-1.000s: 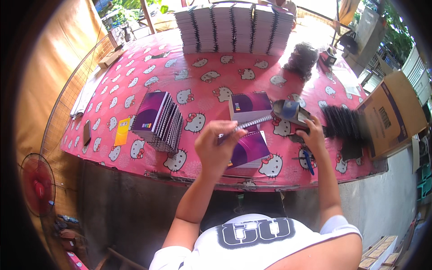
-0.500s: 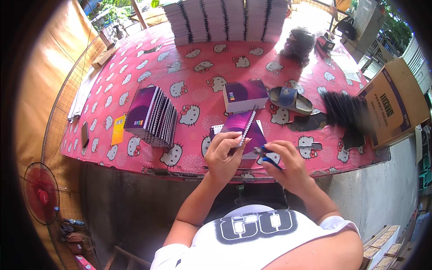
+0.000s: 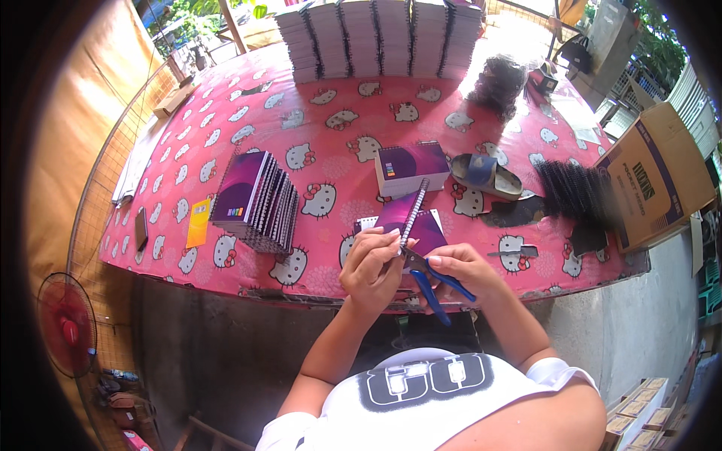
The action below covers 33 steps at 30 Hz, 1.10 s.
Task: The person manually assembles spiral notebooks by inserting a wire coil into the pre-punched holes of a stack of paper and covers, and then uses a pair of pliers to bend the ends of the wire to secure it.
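Note:
My left hand (image 3: pixel 372 267) grips a purple spiral-bound notebook (image 3: pixel 402 214) by its lower edge and holds it tilted up over the table's near edge. My right hand (image 3: pixel 462 270) is shut on blue-handled pliers (image 3: pixel 432 279), whose jaws meet the bottom end of the notebook's black wire spine. Under the held notebook lies another purple notebook (image 3: pixel 432 229) flat on the pink cat-print tablecloth (image 3: pixel 331 143).
A fanned stack of purple notebooks (image 3: pixel 256 199) lies to the left, a short stack (image 3: pixel 412 167) ahead. Tall notebook piles (image 3: pixel 380 34) line the far edge. A sandal (image 3: pixel 485 174), black wire spines (image 3: pixel 579 195) and a cardboard box (image 3: pixel 654 177) are at right. A red fan (image 3: pixel 66 323) stands on the ground at left.
My right hand came back from the right side of the table with the pliers and brought them to the notebook's spine. My left hand lifted the notebook toward me.

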Each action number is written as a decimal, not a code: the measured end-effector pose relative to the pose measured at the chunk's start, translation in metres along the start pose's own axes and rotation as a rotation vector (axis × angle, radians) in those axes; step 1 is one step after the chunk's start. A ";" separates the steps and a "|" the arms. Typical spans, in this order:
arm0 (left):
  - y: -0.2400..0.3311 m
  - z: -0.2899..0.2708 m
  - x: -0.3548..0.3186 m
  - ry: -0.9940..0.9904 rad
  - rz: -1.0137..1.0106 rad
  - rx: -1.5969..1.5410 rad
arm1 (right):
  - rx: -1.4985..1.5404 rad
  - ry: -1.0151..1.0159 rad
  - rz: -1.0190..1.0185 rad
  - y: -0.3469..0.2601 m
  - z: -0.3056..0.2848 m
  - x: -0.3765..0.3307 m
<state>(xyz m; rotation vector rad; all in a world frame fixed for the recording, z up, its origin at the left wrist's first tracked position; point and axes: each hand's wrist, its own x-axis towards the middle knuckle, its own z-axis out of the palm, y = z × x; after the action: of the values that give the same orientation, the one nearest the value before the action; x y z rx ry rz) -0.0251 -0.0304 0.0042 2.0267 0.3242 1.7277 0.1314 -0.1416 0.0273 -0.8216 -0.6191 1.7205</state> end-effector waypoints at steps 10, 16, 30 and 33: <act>-0.020 -0.139 0.120 0.467 -0.344 0.382 | -1.785 0.918 -0.497 0.021 -0.111 -0.051; -0.095 -0.195 0.215 -0.501 -0.012 0.653 | -1.359 0.808 -0.482 0.005 -0.074 -0.016; -0.121 -0.158 0.173 -0.585 -0.097 0.671 | -0.894 0.685 -0.304 -0.007 -0.071 0.039; -0.051 -0.132 0.154 -0.333 -0.308 0.167 | -0.859 0.692 -0.320 -0.001 -0.061 0.043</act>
<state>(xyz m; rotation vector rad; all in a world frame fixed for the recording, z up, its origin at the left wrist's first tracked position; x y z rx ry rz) -0.1190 0.1094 0.1282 2.2000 0.6468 1.1919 0.1714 -0.1000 -0.0194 -1.7030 -0.9370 0.7403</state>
